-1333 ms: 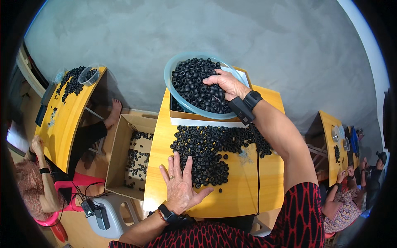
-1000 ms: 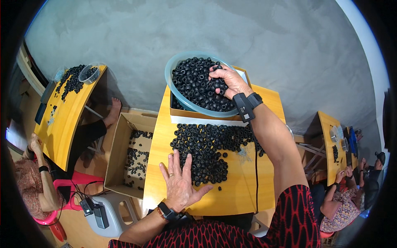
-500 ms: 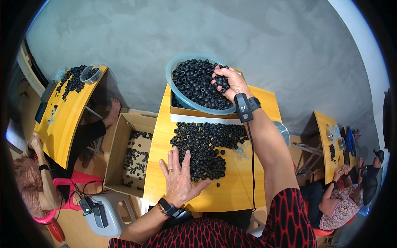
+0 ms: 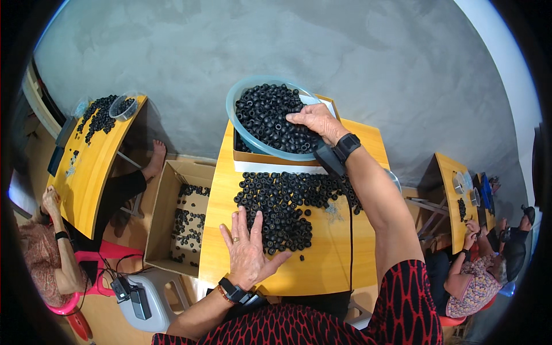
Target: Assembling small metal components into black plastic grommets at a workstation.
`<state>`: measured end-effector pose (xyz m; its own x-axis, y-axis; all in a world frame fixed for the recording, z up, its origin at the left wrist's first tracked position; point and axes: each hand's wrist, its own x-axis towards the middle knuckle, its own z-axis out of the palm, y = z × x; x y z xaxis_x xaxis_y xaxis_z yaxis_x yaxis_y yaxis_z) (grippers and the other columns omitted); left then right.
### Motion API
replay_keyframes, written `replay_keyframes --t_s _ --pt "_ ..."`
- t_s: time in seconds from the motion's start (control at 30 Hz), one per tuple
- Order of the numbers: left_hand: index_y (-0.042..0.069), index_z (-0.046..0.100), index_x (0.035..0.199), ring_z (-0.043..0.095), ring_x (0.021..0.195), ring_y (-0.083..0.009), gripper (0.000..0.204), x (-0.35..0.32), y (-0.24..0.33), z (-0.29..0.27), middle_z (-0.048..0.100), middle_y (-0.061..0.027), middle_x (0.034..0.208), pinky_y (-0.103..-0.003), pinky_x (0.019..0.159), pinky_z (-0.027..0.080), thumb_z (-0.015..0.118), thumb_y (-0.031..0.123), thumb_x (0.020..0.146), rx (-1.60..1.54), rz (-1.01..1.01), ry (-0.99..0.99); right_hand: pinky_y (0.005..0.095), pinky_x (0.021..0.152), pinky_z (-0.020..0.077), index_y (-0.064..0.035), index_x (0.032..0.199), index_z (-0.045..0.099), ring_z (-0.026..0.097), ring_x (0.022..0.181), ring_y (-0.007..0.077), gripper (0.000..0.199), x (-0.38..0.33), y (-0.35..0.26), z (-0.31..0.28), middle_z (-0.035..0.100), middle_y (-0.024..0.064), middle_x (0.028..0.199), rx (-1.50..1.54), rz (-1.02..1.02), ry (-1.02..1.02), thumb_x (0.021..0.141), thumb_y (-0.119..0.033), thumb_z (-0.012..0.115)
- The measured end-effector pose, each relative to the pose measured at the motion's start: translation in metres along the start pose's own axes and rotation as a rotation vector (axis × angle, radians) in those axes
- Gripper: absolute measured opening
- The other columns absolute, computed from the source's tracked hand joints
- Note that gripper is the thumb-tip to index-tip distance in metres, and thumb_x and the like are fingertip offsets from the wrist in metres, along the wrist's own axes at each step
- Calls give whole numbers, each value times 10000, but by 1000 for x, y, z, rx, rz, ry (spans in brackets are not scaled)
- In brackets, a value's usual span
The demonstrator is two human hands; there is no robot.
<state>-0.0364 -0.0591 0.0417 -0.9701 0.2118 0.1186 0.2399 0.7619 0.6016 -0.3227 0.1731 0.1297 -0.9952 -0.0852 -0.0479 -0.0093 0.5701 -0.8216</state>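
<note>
Yellow table (image 4: 339, 270): bare wood along its 5–6 o'clock edge, room there to move. Open cardboard box (image 4: 158, 230) on the floor at table's 9 o'clock, some black rings inside. Blue basin (image 4: 236, 100) at 12 o'clock, sitting on a brown carton (white strip along its front). Black ring pile (image 4: 282, 207) mid-table. Right hand (image 4: 313, 121) in the basin, fingers curled over rings, grip unclear. Left hand (image 4: 250, 250) flat, fingers spread, touching pile's 7 o'clock edge.

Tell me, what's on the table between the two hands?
In the head view, a heap of small black rings lies on the yellow table between the flat left hand and the right hand in the blue bowl.
</note>
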Motion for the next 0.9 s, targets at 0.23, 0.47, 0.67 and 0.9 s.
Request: replay_keyframes --t_s 0.23,0.47,0.67,0.9 --pt "10 248 1549 113 1484 -523 1163 0 0 0 100 -359 1597 -716 1132 -13 818 558 696 -3 6 -17 391 830 506 34 838 751 676 846 302 654 15 -12 -12 727 188 887 -276 90 -47 867 -610 646" --pt "12 273 1543 119 1487 -521 1162 1 0 -1 105 -353 1602 -715 1132 -3 838 545 679 -1 -4 -24 492 962 480 117 1031 703 647 1094 435 862 15 -31 22 677 328 1092 -664 -22 -214 902 -710 497" --pt "-6 235 1551 104 1476 -542 1175 2 0 -2 86 -376 1589 -742 1113 -12 813 571 707 0 6 -42 461 1089 419 156 1358 462 526 1311 403 1060 13 -29 29 542 345 1354 -521 103 -229 839 -764 551" --pt "22 253 1556 117 1483 -528 1173 1 0 0 102 -352 1602 -727 1124 -8 834 546 681 -5 -8 -28 418 1041 481 163 1408 386 561 1268 367 1056 8 -24 20 515 339 1358 -146 171 -217 795 -630 719"
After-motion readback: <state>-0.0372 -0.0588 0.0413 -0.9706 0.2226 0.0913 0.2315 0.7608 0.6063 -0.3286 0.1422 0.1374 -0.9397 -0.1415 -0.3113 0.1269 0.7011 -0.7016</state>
